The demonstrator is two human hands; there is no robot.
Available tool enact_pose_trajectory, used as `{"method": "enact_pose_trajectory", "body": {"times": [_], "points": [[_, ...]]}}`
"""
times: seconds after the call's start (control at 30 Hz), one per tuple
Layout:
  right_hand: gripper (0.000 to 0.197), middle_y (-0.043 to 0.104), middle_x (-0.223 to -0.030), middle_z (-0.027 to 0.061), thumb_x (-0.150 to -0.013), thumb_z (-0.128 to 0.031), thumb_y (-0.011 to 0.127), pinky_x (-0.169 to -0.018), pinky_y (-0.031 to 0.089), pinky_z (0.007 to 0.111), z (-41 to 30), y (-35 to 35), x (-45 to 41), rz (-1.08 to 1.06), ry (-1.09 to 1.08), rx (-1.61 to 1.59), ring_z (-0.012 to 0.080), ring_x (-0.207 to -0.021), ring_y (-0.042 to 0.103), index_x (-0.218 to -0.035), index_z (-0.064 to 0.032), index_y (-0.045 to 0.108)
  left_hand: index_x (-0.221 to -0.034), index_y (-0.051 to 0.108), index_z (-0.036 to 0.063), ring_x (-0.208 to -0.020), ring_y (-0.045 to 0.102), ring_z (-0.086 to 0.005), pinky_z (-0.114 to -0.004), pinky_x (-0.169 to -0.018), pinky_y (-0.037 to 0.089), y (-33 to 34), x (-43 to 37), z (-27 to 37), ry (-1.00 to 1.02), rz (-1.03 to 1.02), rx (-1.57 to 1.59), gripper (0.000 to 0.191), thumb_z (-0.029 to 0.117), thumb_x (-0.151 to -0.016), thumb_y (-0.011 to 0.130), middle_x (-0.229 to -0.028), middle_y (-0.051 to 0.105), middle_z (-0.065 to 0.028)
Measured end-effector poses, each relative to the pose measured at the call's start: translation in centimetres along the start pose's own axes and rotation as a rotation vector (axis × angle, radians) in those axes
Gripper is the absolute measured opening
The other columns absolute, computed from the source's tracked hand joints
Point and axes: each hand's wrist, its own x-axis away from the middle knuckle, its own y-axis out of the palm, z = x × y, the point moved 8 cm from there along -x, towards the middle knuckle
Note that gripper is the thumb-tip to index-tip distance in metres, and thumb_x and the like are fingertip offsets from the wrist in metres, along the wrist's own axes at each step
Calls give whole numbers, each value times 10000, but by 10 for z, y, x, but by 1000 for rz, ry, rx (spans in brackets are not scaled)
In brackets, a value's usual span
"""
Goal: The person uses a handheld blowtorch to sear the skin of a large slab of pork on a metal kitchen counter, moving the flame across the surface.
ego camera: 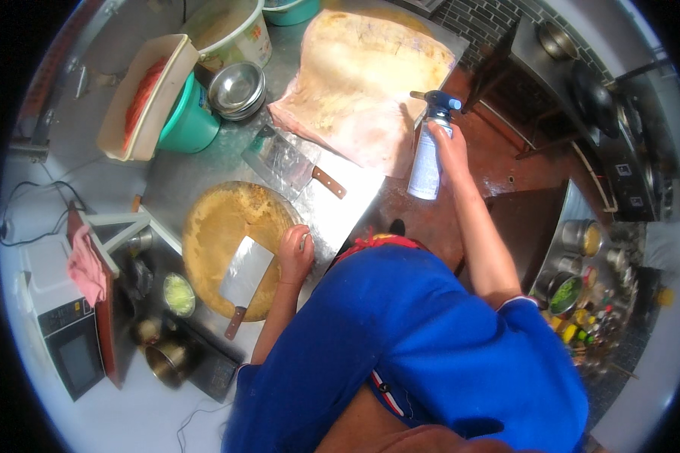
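Observation:
My right hand (451,152) grips a gas canister (425,164) with a blowtorch head (443,101) on top, its nozzle pointing left over the edge of a large slab of pork skin (368,85). That slab lies flat on the steel table. My left hand (297,249) rests at the right rim of a round wooden chopping block (215,226), its fingers curled; whether it grips the rim I cannot tell. A cleaver (248,269) lies on the block with its handle past the edge. Between block and slab is another cleaver (289,164) with a brown handle. No flame is visible.
Stacked metal bowls (237,88), a green bucket (195,122), a tub of red meat (173,62) and a large white bucket (232,34) stand at the upper left. A microwave (68,334) is at the lower left. Food pots and bottles crowd a right-hand counter (544,249).

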Motion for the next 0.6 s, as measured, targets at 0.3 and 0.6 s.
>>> {"method": "enact_pose_trajectory", "body": {"times": [0.3, 0.6], "points": [[535, 702, -976, 121, -920, -356, 787, -702, 554, 348, 3, -10, 0, 15, 23, 33, 176, -788, 672, -1211, 50, 594, -1031, 659, 16, -1009, 677, -363, -431, -901, 550, -5, -3, 9, 59, 64, -38, 143, 12, -888, 664, -1063, 701, -172], [546, 699, -963, 117, -918, -364, 786, -684, 550, 347, 16, -23, -4, 21, 49, 22, 174, -773, 669, -1203, 61, 596, -1029, 665, 13, -998, 679, -369, -434, -882, 551, 1, 0, 1, 85, 89, -46, 153, 0, -877, 669, -1055, 704, -171]]}}
